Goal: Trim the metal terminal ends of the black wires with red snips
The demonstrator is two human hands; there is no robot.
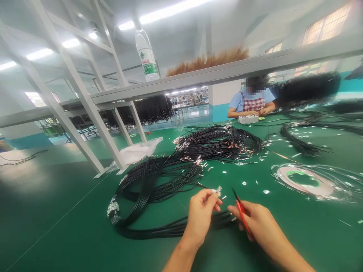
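Pinching a tiny shiny wire end between thumb and finger of the left hand, just above the green surface. Gripping red cutters in the right hand, fingers curled round the handles, tips pointing up toward the wire end but not touching it. Cannot tell if the blades are open.

Black wires lying in a big loop behind both hands, one bunch running right under the wrists. Lots of small shiny bits scattered nearby. A clear coil off to the right. A white bag and a bottle further back. A person busy at the far side.

Easy to drop so small an end from a loose pinch, then hard to find it among the bits. Could nick a fingertip, with sharp tips so near the left thumb. Could snag the bunch under the wrists and drag the whole tangle along. Could bite the wrong spot from a shaky hold.
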